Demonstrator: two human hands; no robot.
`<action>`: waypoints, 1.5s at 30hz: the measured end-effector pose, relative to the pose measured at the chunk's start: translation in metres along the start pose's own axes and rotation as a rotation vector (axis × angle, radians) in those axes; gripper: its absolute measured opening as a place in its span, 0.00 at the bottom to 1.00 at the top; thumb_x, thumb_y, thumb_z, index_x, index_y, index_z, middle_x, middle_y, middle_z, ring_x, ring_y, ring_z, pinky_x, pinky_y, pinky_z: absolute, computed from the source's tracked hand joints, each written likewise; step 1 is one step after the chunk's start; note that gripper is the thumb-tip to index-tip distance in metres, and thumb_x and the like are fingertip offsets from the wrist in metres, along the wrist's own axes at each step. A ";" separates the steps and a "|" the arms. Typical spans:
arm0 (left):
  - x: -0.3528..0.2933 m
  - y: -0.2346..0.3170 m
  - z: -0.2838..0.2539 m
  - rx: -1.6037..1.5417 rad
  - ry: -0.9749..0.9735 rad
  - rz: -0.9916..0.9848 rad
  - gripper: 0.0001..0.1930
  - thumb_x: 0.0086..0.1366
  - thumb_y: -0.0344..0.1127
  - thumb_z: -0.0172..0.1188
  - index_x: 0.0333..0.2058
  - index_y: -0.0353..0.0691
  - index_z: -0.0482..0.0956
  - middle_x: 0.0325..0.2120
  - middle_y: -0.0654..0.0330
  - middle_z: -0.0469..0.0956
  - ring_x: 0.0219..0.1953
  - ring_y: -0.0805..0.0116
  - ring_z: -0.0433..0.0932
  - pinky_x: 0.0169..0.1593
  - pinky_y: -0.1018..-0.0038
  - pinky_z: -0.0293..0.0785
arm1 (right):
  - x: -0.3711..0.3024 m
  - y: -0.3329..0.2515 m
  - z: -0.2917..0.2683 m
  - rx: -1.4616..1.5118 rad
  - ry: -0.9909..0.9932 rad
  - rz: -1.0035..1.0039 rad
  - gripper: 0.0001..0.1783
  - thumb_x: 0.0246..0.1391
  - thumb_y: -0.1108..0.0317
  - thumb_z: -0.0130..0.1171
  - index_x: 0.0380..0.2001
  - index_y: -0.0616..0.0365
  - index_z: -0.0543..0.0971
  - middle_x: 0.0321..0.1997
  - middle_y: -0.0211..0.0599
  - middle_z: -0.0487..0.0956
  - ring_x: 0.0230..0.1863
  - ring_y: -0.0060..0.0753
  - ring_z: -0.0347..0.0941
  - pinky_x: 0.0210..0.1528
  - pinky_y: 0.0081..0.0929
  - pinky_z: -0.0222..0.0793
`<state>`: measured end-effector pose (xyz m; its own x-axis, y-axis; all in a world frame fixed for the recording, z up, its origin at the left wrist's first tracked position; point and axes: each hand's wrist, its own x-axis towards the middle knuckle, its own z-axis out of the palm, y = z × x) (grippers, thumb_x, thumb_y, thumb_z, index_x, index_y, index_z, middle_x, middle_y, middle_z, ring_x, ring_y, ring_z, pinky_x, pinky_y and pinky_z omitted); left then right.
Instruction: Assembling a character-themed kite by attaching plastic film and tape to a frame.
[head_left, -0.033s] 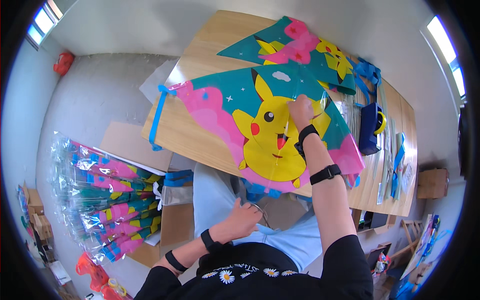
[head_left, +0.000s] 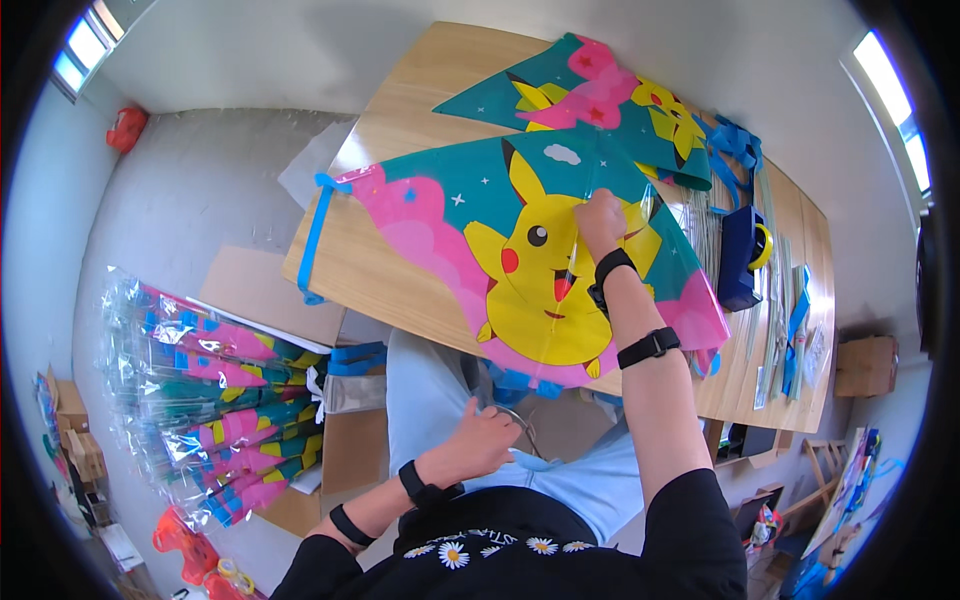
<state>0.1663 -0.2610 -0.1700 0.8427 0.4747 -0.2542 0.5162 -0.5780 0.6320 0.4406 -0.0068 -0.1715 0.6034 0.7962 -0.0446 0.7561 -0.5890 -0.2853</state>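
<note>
A teal, pink and yellow kite (head_left: 545, 330) printed with a cartoon figure lies spread on the wooden table, its near edge at the table's front. My right hand (head_left: 600, 222) is closed on the kite's middle, along its centre line; its fingertips are partly hidden. Above my lap, my left hand (head_left: 482, 440) is closed round a thin curved metal loop (head_left: 527, 428), whose other parts are hidden. Blue ribbon (head_left: 318, 235) hangs from the kite's left tip. Behind it a second kite (head_left: 500, 98) of the same pattern lies partly covered.
On the table's right stand a dark blue tape dispenser (head_left: 738, 255) with yellow tape, thin rods (head_left: 775, 330) and blue ribbons (head_left: 738, 145). Left of my legs, several clear-wrapped rolled kites (head_left: 220, 400) lie over cardboard boxes (head_left: 352, 450). Another box (head_left: 866, 366) sits at the right wall.
</note>
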 end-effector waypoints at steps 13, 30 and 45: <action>0.007 -0.028 -0.046 -0.132 0.249 0.008 0.22 0.53 0.36 0.68 0.46 0.36 0.78 0.42 0.52 0.79 0.46 0.51 0.75 0.53 0.57 0.67 | -0.005 0.002 -0.003 -0.012 -0.120 -0.017 0.14 0.50 0.65 0.58 0.40 0.57 0.82 0.48 0.48 0.81 0.50 0.52 0.78 0.47 0.42 0.76; 0.012 -0.053 -0.009 -0.459 0.437 -0.305 0.16 0.51 0.37 0.68 0.35 0.34 0.78 0.31 0.47 0.78 0.34 0.48 0.78 0.38 0.60 0.74 | -0.017 0.027 0.004 0.067 -0.234 -0.039 0.15 0.46 0.68 0.56 0.37 0.63 0.81 0.39 0.52 0.83 0.40 0.51 0.82 0.41 0.43 0.76; 0.010 -0.052 -0.019 -0.490 0.353 -0.289 0.14 0.53 0.37 0.67 0.32 0.34 0.78 0.29 0.49 0.78 0.34 0.49 0.77 0.38 0.61 0.73 | -0.054 0.041 -0.009 0.079 -0.069 -0.011 0.15 0.44 0.63 0.61 0.31 0.64 0.81 0.38 0.54 0.82 0.41 0.56 0.79 0.40 0.45 0.75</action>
<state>0.1451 -0.2140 -0.1918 0.5369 0.8022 -0.2612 0.5143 -0.0658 0.8551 0.4412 -0.0755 -0.1726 0.5740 0.8120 -0.1060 0.7389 -0.5693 -0.3605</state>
